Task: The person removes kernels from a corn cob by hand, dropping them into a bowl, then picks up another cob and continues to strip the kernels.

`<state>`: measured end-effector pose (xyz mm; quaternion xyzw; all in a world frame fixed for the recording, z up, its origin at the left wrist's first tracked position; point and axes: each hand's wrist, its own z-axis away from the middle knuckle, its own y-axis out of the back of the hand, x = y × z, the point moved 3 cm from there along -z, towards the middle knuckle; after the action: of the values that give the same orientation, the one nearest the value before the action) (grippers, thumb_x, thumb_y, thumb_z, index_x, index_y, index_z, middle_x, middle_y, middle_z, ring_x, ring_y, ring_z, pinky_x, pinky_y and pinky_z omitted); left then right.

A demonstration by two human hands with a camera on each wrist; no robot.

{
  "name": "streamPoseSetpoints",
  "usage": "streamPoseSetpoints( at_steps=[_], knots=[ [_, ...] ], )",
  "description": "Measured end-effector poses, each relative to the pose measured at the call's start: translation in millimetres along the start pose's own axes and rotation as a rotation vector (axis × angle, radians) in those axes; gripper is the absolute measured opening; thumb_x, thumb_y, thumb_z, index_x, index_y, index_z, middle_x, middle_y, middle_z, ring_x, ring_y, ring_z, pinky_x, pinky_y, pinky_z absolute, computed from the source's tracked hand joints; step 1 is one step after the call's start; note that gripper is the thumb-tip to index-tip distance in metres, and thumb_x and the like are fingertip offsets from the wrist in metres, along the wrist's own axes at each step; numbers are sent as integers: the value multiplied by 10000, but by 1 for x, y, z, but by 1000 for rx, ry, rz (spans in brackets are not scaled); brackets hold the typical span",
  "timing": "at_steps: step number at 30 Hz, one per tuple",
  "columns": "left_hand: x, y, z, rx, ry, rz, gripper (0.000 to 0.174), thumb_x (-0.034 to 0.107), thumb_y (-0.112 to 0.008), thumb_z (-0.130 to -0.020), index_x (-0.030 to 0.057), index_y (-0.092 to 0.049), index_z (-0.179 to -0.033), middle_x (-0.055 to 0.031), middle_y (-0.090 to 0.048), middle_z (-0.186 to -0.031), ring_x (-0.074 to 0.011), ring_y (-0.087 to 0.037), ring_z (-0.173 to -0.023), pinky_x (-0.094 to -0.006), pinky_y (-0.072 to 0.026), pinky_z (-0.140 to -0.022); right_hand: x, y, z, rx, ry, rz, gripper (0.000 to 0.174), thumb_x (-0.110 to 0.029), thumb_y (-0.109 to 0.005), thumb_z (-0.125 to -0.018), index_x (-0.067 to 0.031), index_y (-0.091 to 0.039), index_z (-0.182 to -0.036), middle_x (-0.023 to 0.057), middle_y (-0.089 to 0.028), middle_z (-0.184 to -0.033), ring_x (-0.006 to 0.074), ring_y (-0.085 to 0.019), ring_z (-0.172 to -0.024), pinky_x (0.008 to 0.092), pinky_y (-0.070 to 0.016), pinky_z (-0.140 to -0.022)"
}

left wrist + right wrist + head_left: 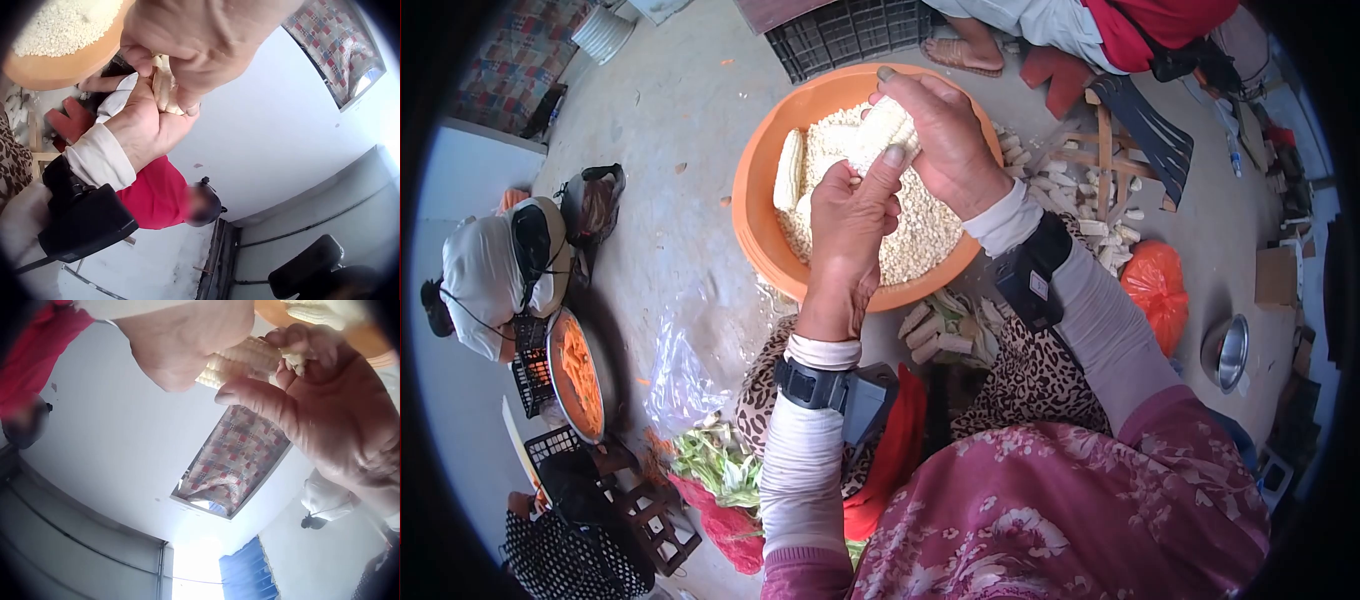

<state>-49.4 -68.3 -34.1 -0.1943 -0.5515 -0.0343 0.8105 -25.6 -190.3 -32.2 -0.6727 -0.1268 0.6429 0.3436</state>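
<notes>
A pale corn cob, with kernels in rows, is held over an orange basin of loose kernels. My right hand grips the cob from the far right side. At its near end my left hand has curled fingers around it, the thumb pressing on the kernels. In the right wrist view a few loose kernels show by the left fingers, below the cob. Another whole cob lies inside the basin at the left.
Stripped cobs are heaped right of the basin, beside a wooden stool frame. Husks and a clear plastic bag lie at lower left. A black crate and another person's foot are beyond the basin.
</notes>
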Motion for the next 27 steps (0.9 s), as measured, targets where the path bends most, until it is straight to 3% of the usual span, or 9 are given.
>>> streamPoseSetpoints(
  at_steps=[4, 10, 13, 15, 18, 22, 24, 27],
  knots=[
    [3, -1, 0, 8, -53, -23, 325, 304, -672, -821, 11, -550, -895, -15, -545, -670, -42, -440, -497, -170, -350, -436, 2, 6, -4, -28, -24, -63, 165, -146, -604, -836, 2, -548, -884, 94, -587, -808, 163, -592, -734, 292, -497, -663],
    [1, -2, 2, -61, -17, 49, 264, 251, -622, -862, 10, -554, -944, -15, -560, -711, -43, -474, -547, -168, -379, -461, 3, 11, -9, -7, -69, -112, 185, -139, -603, -815, 18, -554, -900, 95, -576, -809, 177, -593, -737, 305, -503, -657],
    [1, -4, 4, -100, 27, 231, 248, 248, -603, -874, 24, -551, -966, -18, -565, -747, -51, -495, -584, -169, -410, -491, 0, 9, -7, -17, -38, -65, 190, -144, -600, -819, 22, -552, -897, 95, -576, -809, 177, -593, -743, 305, -503, -662],
    [2, -4, 4, -205, 51, 337, 341, 321, -570, -887, 18, -538, -1039, -52, -589, -826, -100, -548, -640, -167, -456, -528, -1, 6, -4, -13, -53, -64, 196, -156, -602, -824, 20, -551, -896, 94, -579, -807, 172, -591, -735, 299, -500, -667],
    [4, -5, 4, -167, 77, 365, 353, 337, -568, -886, 24, -539, -1046, -59, -592, -804, -102, -555, -629, -165, -439, -502, -1, 3, 0, -45, -59, -62, 201, -171, -606, -832, 15, -553, -889, 91, -584, -808, 166, -588, -732, 295, -496, -670],
    [0, -2, 1, -36, 141, 259, 359, 340, -574, -882, 15, -539, -1030, -61, -590, -767, -97, -544, -596, -169, -421, -474, 0, -1, 1, -22, 12, 5, 207, -174, -620, -825, 19, -550, -853, 58, -569, -764, 123, -566, -684, 276, -471, -603],
    [2, -1, 1, -69, 108, 211, 338, 327, -581, -880, 10, -546, -991, -60, -587, -736, -89, -533, -571, -165, -400, -454, 2, 3, 0, -56, -39, 1, 202, -186, -600, -845, 7, -559, -890, 90, -591, -818, 165, -589, -752, 293, -493, -678],
    [-1, 1, 0, -120, 55, 159, 298, 293, -582, -884, 6, -554, -958, -57, -588, -731, -83, -536, -575, -156, -404, -462, 3, 6, -2, -47, -99, -111, 200, -186, -599, -844, 5, -562, -895, 88, -592, -822, 171, -594, -751, 294, -494, -682]
  ],
)
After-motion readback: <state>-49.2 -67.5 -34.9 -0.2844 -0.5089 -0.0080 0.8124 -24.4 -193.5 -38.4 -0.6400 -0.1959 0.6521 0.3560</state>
